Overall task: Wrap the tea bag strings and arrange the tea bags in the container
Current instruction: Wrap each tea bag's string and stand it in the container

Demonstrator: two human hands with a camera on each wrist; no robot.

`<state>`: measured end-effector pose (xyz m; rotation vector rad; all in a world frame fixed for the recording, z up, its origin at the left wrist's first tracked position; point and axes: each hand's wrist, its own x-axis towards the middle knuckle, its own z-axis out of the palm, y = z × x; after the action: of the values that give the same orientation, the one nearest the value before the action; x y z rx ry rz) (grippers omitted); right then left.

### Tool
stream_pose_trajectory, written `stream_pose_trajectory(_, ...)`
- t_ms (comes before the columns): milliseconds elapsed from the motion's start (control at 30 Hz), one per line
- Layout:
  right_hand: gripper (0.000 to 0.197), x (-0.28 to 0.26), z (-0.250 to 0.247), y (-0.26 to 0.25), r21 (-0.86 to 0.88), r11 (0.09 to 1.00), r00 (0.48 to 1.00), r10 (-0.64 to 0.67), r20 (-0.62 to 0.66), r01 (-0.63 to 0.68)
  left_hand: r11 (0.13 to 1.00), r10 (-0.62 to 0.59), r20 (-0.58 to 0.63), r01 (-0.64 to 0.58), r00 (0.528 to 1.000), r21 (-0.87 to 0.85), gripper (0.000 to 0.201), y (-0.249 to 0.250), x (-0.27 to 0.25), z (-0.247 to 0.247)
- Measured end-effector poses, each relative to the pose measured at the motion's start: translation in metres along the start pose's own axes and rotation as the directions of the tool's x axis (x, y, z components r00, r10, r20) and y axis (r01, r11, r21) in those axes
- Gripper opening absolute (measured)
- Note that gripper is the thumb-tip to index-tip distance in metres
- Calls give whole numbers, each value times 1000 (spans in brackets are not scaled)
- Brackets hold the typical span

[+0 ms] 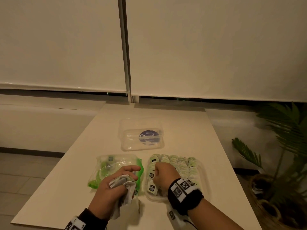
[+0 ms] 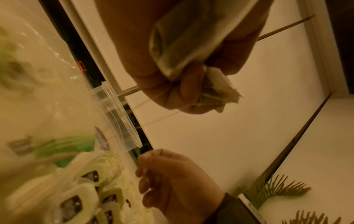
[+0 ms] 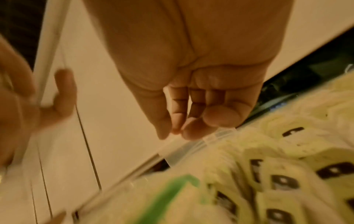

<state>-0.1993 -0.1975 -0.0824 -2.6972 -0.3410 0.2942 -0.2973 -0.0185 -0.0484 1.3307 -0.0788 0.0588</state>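
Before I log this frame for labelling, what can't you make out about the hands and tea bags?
- Head view: the left hand covers its tea bags, so their count is hidden.
- Right wrist view: whether the right hand pinches a string is unclear; blur.
- Head view: the right hand hides the container rows beneath.
- All views: tag print too small or blurred.
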Motion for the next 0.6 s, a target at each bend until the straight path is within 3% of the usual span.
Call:
stream_pose_trajectory(100, 14, -13, -19, 2, 352, 936, 999, -12, -42, 26, 998, -8, 25, 9, 1000, -65, 24, 2, 6, 7)
stream_pose_trajectory(167, 11, -32, -30, -1, 650, 757, 992, -121, 26, 76, 993, -20, 53, 26, 998, -118, 26, 7, 11, 15)
stream_pose_trajectory(200, 16, -42, -34, -3, 715, 692, 974, -215, 75, 98, 989, -24, 58, 32, 998, -142, 28, 11, 13, 19)
stream_pose_trajectory(300, 44, -61, -30, -10, 632, 754, 888, -402, 222, 183, 977, -12, 91, 31, 996, -210, 30, 26, 19, 32)
stream_pose_trajectory(367, 51, -65, -23, -12, 493, 839, 901, -375, 219, 229, 962, 1, 138, 37, 990, -269, 35, 37, 22, 38)
stream_pose_trajectory(433, 45, -65, -19, -9, 404, 876, 926, -346, 149, 262, 944, 2, 177, 57, 984, -325, 37, 46, 26, 41)
stream_pose_trajectory(533, 23, -67, -19, 0, 453, 859, 945, -314, 93, 240, 945, -19, 219, 89, 976, -314, 42, 57, 31, 41)
stream_pose_trajectory(600, 23, -70, -21, 6, 648, 753, 967, -236, 99, 118, 951, -46, 224, 111, 974, -288, 46, 60, 35, 41)
